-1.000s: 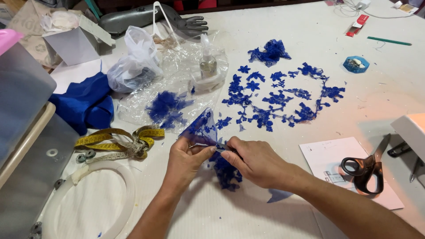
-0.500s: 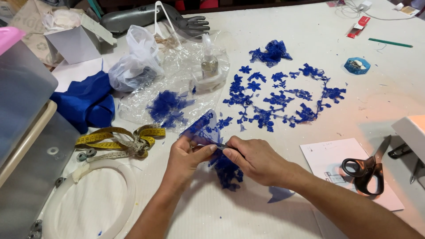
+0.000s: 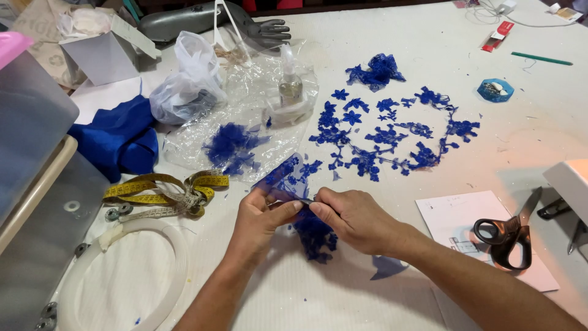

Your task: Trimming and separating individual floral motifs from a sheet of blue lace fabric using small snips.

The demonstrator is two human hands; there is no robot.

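Fingertips of both hands meet at the lower centre of the frame, pinched on one thin piece of blue lace trim (image 3: 288, 184): my left hand (image 3: 260, 220) grips it between thumb and forefinger, and my right hand (image 3: 352, 219) nips the same edge just beside it, neither hand loose nor balled into a fist. Part of the trim rises up and to the left from the pinch, and a darker bunch of it hangs below my knuckles onto the white table (image 3: 392, 294). I judge that I am working at the lace where the two grips meet, separating or teasing out a motif, so the next move calls for a small, steady pull with both pinches kept close, since the mesh looks flimsy enough to tear the wrong way. Above and right of my hands lies a spread of cut blue lace flowers (image 3: 392, 132), near enough that a wide sweep of my right hand could scatter them. At the upper centre a small spray bottle (image 3: 290, 83) stands on crinkled clear plastic (image 3: 245, 122) with more blue scraps. At the left, a yellow tape measure (image 3: 165, 190) lies coiled above a white hoop (image 3: 128, 270). Black-handled scissors (image 3: 508, 236) rest on a sheet of paper (image 3: 465, 227) at the right, well apart from my fingers.
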